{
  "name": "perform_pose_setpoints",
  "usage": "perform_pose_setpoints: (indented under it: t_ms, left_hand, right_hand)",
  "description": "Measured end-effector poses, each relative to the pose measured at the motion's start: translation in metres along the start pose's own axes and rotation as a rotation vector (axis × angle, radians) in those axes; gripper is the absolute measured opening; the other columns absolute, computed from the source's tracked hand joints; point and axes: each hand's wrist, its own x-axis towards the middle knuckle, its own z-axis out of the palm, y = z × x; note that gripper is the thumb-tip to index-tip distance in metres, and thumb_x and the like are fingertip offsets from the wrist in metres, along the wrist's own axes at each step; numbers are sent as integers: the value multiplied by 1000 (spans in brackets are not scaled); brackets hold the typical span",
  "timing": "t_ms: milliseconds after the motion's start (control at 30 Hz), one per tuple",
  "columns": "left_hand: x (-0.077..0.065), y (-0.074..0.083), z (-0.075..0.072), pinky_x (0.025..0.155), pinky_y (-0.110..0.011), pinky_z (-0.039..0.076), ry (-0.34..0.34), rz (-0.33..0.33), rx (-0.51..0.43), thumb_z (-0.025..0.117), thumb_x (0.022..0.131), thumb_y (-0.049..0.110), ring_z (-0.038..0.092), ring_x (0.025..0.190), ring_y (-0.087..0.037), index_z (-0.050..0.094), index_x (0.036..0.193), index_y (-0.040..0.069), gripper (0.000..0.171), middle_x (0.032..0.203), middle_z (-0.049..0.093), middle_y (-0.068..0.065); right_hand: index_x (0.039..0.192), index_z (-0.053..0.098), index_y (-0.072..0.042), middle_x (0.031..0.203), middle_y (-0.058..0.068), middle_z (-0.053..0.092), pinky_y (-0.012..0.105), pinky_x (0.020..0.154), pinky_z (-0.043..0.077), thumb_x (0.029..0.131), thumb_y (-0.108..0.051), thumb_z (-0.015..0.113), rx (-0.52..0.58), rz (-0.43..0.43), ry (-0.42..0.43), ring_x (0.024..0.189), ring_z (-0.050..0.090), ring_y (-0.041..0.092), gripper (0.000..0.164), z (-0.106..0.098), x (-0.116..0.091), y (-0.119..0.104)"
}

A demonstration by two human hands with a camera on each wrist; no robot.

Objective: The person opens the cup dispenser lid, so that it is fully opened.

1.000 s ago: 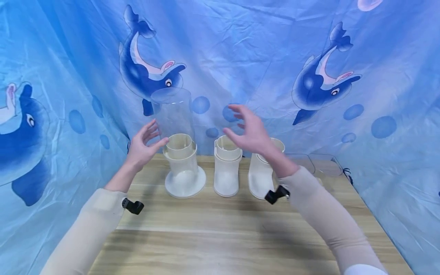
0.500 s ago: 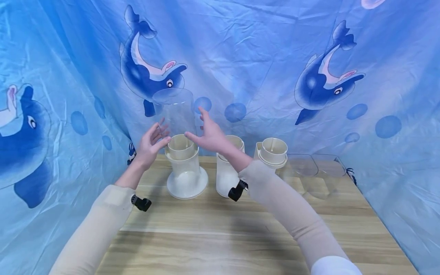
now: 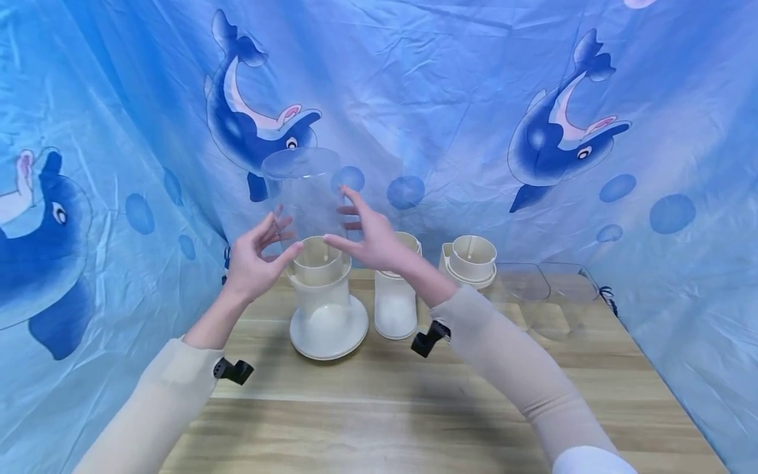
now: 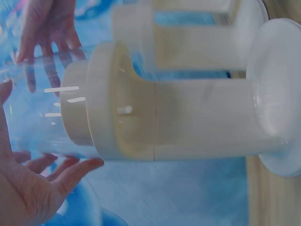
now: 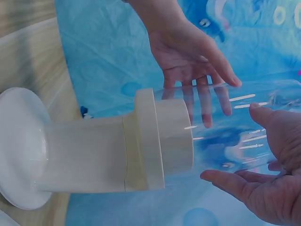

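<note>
A clear plastic cylinder (image 3: 309, 197) stands upright in the collar of a white stand (image 3: 322, 293) with a round foot. My left hand (image 3: 251, 260) holds the cylinder low on its left side, fingers behind and thumb in front. On the opposite side my right hand (image 3: 374, 240) grips it the same way, fingers curved round the wall. The left wrist view has the stand (image 4: 202, 117) lying sideways in the picture, its collar inside the cylinder's lower end. In the right wrist view both hands flank the cylinder (image 5: 244, 136) just above the collar.
A second white stand (image 3: 395, 306) is beside the first, partly behind my right forearm. Further right is a third stand (image 3: 474, 260), its lower part covered by my sleeve. Clear plastic pieces (image 3: 524, 283) lie at the table's back right. A blue dolphin-print curtain (image 3: 414, 118) hangs behind.
My right hand has come left, away from the other stands, to the clear cylinder. The cylinder and its stand have since shifted slightly toward me and right, with my left hand staying on it.
</note>
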Motion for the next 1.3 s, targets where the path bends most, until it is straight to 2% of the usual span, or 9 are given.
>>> perform_pose_setpoints:
  t_ms: [133,167,300,400,567,733,1000,1200,1300]
  left_hand:
    - [-16,27,8,88,-18,61,-28,49,-70,76,94,0,65,119,6,39,164,18,82,156,58,-18]
    - [-21,34,11,90,-20,61,-44,52,-96,76,92,-4,65,121,5,39,164,17,84,157,56,-19]
    - [-42,57,32,93,-29,62,-96,39,-166,79,86,-10,66,130,-17,37,164,14,92,160,53,-18]
    - [-59,72,52,92,-32,63,-122,31,-182,84,84,-5,63,135,-33,36,164,14,95,160,53,-15]
    - [-83,88,84,89,-32,65,-156,103,-203,86,85,1,63,135,-40,37,164,9,93,157,56,-17]
    - [-95,93,108,88,-32,65,-190,197,-236,84,85,-4,66,130,-42,41,162,5,89,150,62,-21]
    - [-100,89,128,85,-29,66,-193,233,-223,86,85,-3,68,127,-38,47,159,2,84,147,65,-20]
    - [-98,87,130,83,-30,66,-198,233,-226,86,85,-2,69,125,-40,47,159,5,84,149,65,-17]
    - [-98,85,129,82,-30,66,-197,231,-231,87,84,-1,69,125,-41,47,160,8,85,149,65,-16]
  right_hand:
    - [170,20,-19,159,14,56,45,108,59,99,-27,78,-4,-44,-11,137,64,36,92,-21,-25,-6]
    - [170,20,-20,158,14,56,45,106,61,99,-26,78,-2,-51,-14,137,64,36,92,-26,-33,-5]
    - [170,21,-24,157,14,56,47,93,66,97,-19,80,32,-59,-37,136,64,39,94,-47,-71,-3]
    - [171,19,-25,158,16,54,44,93,66,97,-13,79,64,-57,-63,137,62,42,96,-61,-101,0]
    - [172,15,-26,162,21,48,39,94,65,96,-3,77,90,-77,-83,141,57,45,101,-83,-148,3]
    - [172,15,-30,160,21,50,34,91,66,94,4,75,75,-81,-69,137,61,40,104,-98,-182,10]
    - [171,16,-24,156,23,52,38,93,66,95,7,73,76,-100,-65,133,60,-1,101,-103,-201,26]
    - [172,13,-26,158,23,50,36,93,66,96,6,72,81,-96,-67,133,59,-1,102,-103,-204,30]
    - [172,12,-27,159,22,50,38,93,66,96,5,73,70,-94,-66,134,61,5,102,-102,-204,30]
